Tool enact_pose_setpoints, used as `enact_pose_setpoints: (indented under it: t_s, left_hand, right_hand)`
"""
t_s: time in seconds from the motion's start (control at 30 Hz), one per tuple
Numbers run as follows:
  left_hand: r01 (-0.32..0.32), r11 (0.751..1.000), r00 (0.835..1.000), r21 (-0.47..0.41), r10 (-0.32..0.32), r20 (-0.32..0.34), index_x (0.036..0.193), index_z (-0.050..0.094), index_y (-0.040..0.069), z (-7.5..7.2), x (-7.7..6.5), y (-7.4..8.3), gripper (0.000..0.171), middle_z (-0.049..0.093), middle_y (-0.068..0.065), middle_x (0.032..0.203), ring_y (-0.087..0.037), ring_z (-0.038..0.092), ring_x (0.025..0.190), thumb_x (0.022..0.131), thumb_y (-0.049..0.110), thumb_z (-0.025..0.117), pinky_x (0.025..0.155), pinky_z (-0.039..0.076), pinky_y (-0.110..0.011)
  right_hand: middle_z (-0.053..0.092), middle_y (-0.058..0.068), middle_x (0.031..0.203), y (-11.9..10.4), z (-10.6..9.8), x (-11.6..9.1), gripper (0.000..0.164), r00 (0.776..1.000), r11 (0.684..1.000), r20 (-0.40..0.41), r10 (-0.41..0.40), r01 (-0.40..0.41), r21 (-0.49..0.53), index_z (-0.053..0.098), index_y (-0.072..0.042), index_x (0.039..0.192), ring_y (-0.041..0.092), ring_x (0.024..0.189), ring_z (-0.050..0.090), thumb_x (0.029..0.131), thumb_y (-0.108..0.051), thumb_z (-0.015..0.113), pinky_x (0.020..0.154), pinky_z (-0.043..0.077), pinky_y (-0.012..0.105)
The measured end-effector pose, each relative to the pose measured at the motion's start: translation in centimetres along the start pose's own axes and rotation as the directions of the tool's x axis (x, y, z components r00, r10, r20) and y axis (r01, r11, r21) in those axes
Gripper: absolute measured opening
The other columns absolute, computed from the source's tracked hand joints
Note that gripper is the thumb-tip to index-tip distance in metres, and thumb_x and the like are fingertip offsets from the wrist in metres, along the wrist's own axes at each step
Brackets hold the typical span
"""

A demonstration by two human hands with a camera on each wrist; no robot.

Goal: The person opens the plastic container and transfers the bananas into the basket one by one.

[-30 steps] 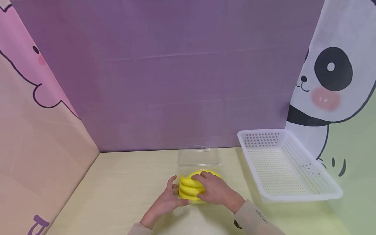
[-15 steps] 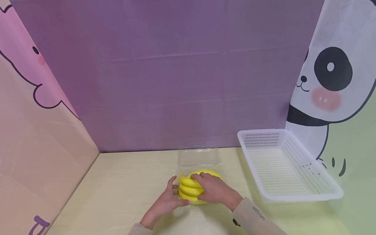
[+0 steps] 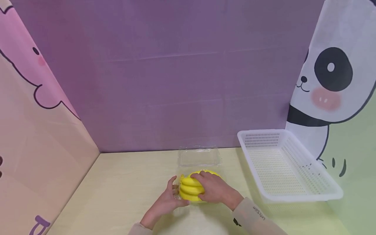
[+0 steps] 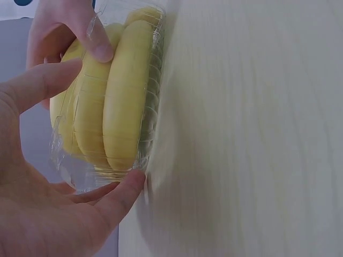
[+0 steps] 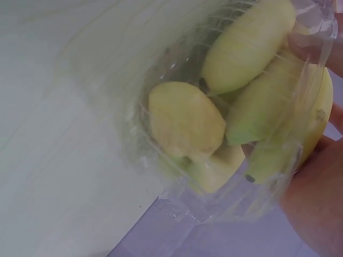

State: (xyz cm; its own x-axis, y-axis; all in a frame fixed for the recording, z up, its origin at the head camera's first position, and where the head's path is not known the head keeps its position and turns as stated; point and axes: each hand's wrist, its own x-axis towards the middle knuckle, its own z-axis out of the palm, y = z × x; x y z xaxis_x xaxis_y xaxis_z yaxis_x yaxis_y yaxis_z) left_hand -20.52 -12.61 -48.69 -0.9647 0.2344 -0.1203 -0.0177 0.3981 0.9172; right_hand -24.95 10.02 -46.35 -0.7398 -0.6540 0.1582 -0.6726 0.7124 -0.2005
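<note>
A bunch of yellow bananas [image 3: 190,189] lies in a clear plastic clamshell container [image 4: 147,115] at the table's front middle. My right hand [image 3: 215,188] reaches over from the right and grips the bananas, thumb on the near side and fingers over the top. Around the container's left end, my left hand [image 3: 165,199] holds it with the thumb at the near corner and the fingers behind. In the right wrist view, banana tips and a rounded yellow piece [image 5: 185,120] show through the plastic; its kind is unclear.
The container's transparent lid [image 3: 199,157] stands folded back behind it. A white perforated plastic basket [image 3: 302,197] sits on the right of the pale wooden table [image 3: 129,176]. A purple wall [image 3: 161,81] closes off the back, with cartoon-printed panels on both sides.
Almost nothing moves. The right hand and the bananas shift very slightly, while the left hand, container and basket stay in place.
</note>
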Motion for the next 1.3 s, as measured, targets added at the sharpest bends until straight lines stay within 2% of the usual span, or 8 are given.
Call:
enact_pose_setpoints:
  t_s: [0.57,1.03,1.3]
  left_hand:
    - [-0.010,1.000,1.000,0.011,0.010,0.012,0.160,0.005,0.003,-0.18,-0.25,0.20,0.115,0.039,-0.034,0.149,-0.051,0.044,0.135,0.081,0.022,0.086,0.100,0.040,-0.068]
    - [-0.026,1.000,1.000,0.012,0.026,0.016,0.160,0.005,0.003,0.14,-0.13,0.04,0.115,0.041,-0.033,0.148,-0.048,0.047,0.133,0.081,0.024,0.085,0.099,0.042,-0.067]
    - [-0.029,1.000,0.999,0.001,0.029,0.018,0.160,0.004,0.002,0.01,-0.23,0.16,0.115,0.041,-0.033,0.148,-0.049,0.047,0.133,0.081,0.023,0.085,0.100,0.040,-0.068]
  right_hand:
    - [0.056,0.001,0.108,0.14,0.13,0.03,0.059,0.995,0.999,-0.096,-0.012,0.008,-0.038,0.057,-0.016,0.134,0.018,0.087,0.053,0.080,-0.024,0.079,0.073,0.049,0.034]
    - [0.057,0.003,0.111,0.43,-0.03,-0.37,0.059,0.995,0.998,-0.104,-0.003,0.010,0.069,0.057,-0.014,0.134,0.020,0.097,0.051,0.079,-0.019,0.078,0.084,0.047,0.039]
    - [0.055,0.000,0.111,0.80,-0.06,-0.33,0.060,0.995,0.994,-0.098,-0.012,0.023,0.108,0.057,-0.014,0.135,0.017,0.095,0.049,0.079,-0.019,0.077,0.083,0.046,0.036]
